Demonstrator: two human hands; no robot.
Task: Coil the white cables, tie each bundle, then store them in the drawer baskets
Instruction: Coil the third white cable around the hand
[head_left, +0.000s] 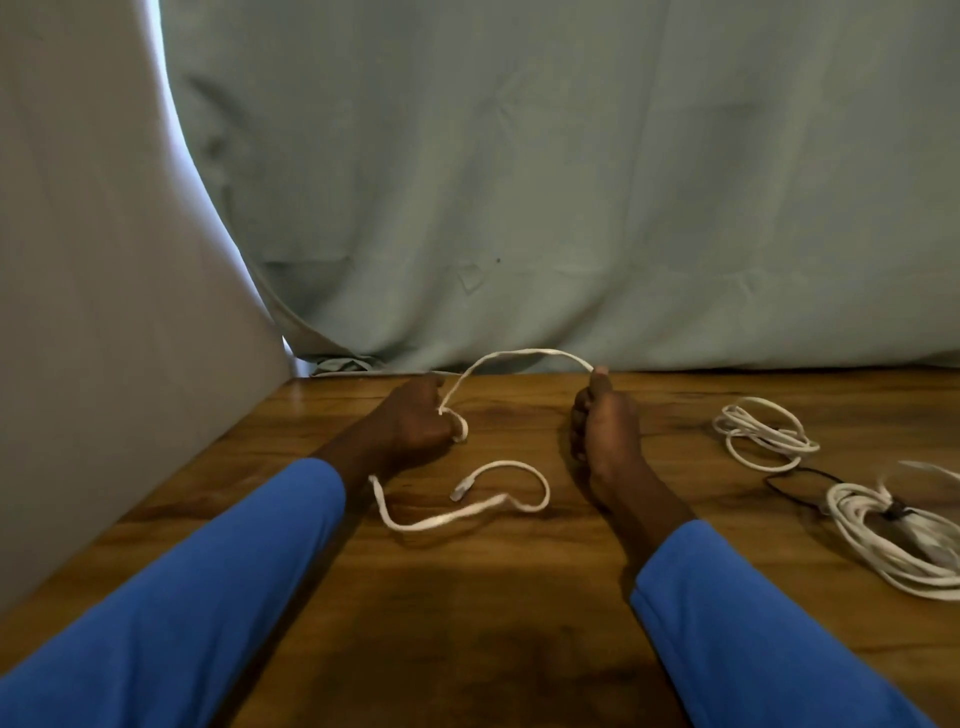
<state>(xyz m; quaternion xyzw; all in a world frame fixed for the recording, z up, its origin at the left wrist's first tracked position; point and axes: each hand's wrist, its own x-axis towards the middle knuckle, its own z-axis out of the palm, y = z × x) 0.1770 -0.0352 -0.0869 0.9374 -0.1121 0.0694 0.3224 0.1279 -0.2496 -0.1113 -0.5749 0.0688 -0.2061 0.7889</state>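
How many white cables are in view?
3: a held cable spanning left hand and right hand, a loose coil right of them, a tied bundle at the frame's right edge. Others may be hidden.

Loose white cable (441, 517); coil (763, 434), bundle (883, 545) rightward

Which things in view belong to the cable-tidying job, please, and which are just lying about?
Job: thin white cable stretched between the left hand and right hand; loose coil of white cable; tied white cable bundle; thin black cord, probably a tie.
Just there: pale green cloth backdrop; white sheet at left; brown wooden table.
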